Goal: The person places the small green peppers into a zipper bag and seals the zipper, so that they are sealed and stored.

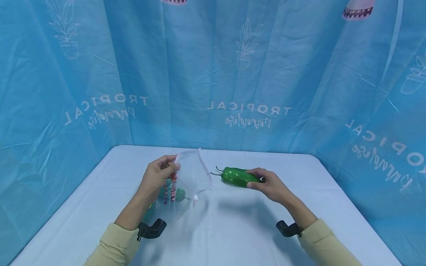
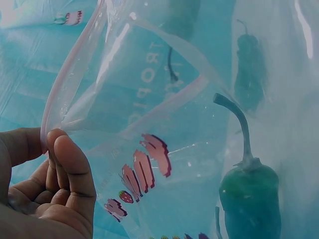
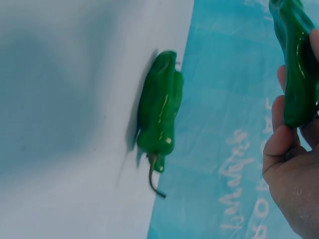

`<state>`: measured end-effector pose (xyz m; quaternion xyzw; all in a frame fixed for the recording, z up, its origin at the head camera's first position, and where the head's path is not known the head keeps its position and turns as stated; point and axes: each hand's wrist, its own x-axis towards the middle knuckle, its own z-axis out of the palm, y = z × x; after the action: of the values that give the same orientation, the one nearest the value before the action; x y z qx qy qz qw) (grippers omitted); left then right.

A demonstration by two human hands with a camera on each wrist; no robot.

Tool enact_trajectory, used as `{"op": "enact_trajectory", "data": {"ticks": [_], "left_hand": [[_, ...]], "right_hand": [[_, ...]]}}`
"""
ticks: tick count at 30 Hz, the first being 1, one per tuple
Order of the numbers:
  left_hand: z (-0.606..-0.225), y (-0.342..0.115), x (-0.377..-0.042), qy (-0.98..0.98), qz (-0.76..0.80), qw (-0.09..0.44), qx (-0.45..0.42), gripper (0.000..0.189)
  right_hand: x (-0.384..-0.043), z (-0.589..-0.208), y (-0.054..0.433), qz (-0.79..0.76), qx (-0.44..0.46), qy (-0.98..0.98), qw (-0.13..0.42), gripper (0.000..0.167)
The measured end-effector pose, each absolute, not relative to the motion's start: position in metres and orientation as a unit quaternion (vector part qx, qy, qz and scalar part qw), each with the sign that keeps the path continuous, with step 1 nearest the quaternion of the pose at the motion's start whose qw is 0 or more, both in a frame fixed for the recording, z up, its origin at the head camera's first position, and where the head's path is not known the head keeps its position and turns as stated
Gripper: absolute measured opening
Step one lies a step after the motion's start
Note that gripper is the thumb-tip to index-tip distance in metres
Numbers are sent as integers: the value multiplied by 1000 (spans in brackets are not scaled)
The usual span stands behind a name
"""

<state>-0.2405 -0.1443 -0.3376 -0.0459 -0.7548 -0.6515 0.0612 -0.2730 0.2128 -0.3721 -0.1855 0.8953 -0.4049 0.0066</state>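
My left hand (image 1: 162,171) pinches the rim of a clear zip bag (image 1: 193,170) between thumb and fingers, and its mouth spreads toward the right. Pink printed shapes mark the film of the bag (image 2: 144,169) in the left wrist view. A green pepper (image 2: 249,204) with a curved stem shows through the plastic, low in the bag. My right hand (image 1: 267,184) grips a glossy green pepper (image 3: 299,64), its stem pointing left toward the bag mouth. More green pepper (image 3: 158,109) lies on the white table, just beyond the held one in the head view.
The white table (image 1: 233,236) ends at a blue curtain (image 1: 253,81) hung behind it and along both sides. Black wrist cameras (image 1: 152,229) sit on both forearms. Something green and yellow (image 1: 150,211) lies partly hidden by the left forearm.
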Motion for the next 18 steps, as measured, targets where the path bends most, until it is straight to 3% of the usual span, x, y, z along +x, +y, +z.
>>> {"op": "enact_trajectory", "data": {"ticks": [18], "left_hand": [[-337,-143,-239,-756,-651,58,-37,34]], "right_hand": [[-276,-357,159,-409,-231,883,13,46]]}}
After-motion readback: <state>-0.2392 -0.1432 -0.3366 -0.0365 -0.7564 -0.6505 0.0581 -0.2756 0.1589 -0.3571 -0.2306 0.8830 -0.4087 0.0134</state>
